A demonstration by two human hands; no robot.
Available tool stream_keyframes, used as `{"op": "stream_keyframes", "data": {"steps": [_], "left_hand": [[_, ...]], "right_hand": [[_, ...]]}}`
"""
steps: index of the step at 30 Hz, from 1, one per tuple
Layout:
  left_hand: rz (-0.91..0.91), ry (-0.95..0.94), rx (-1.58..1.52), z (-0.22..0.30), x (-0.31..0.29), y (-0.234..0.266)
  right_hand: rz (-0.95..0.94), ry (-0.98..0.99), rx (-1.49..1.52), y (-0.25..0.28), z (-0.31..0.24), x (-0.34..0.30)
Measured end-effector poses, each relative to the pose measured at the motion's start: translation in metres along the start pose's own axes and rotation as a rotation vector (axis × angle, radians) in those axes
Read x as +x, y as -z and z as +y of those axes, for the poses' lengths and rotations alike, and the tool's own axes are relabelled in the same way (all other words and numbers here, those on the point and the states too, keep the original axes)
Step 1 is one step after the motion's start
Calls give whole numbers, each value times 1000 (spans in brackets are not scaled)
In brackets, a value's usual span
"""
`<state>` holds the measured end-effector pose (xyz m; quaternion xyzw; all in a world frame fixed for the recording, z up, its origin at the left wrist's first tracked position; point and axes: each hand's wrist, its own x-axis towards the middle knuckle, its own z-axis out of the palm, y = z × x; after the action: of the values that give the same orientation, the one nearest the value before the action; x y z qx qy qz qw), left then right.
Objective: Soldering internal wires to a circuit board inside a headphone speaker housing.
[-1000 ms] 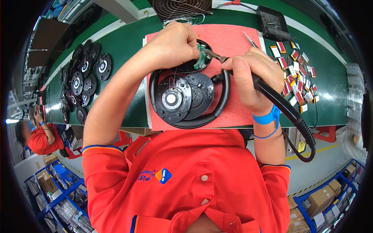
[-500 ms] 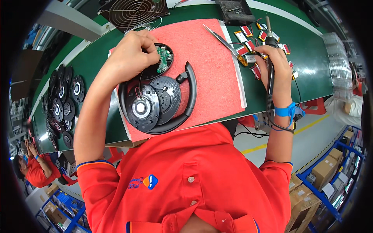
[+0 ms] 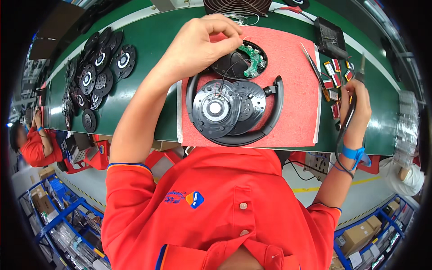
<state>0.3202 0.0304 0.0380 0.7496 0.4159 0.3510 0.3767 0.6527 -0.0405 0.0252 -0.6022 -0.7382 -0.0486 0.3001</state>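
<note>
My left hand (image 3: 209, 45) is closed in a pinch above the far side of an open black ear cup (image 3: 224, 67); a thin silvery wire (image 3: 245, 38) shows at the fingertips. A curved green circuit board (image 3: 255, 60) lies inside the cup. Thin leads run from the cup to a round black speaker plate (image 3: 216, 108) with a white-ringed centre, overlapping a second perforated disc (image 3: 246, 103). Both discs rest inside the curve of the black headband (image 3: 270, 123). At the right, my right hand (image 3: 357, 101) is closed around a soldering iron (image 3: 359, 77), its tip pointing away from me.
Pink foam mat (image 3: 297, 117) lies under the headphones. Tweezers (image 3: 315, 69) lie on its right edge, beside several small batteries (image 3: 333, 95). A black tray (image 3: 330, 38) and a fan grille (image 3: 238, 6) stand behind. Several speaker plates (image 3: 87, 80) are heaped at left.
The view has turned, shifting the bench rightward in the picture. My left hand has drawn back from the circuit board to the cup's far edge. The right hand still holds the soldering iron.
</note>
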Motion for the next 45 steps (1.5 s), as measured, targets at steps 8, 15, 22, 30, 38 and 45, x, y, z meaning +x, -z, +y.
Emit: {"op": "stream_keyframes", "data": {"steps": [8,15,22,30,38,45], "left_hand": [[-10,-339,49,29,-9,-12],[-18,43,-508,25,-19,-26],[-108,209,-591,26,-20,-24],[-22,244,-421,31,-19,-15],[2,125,-202,22,-17,-1],[-5,-153,348,11,-17,-3]], "right_hand": [[139,303,432,-21,-92,36],[3,277,819,-45,-126,49],[69,270,911,-55,-126,42],[103,130,994,-61,-123,38],[185,262,696,-55,-119,39],[337,258,874,-18,-101,38]]}}
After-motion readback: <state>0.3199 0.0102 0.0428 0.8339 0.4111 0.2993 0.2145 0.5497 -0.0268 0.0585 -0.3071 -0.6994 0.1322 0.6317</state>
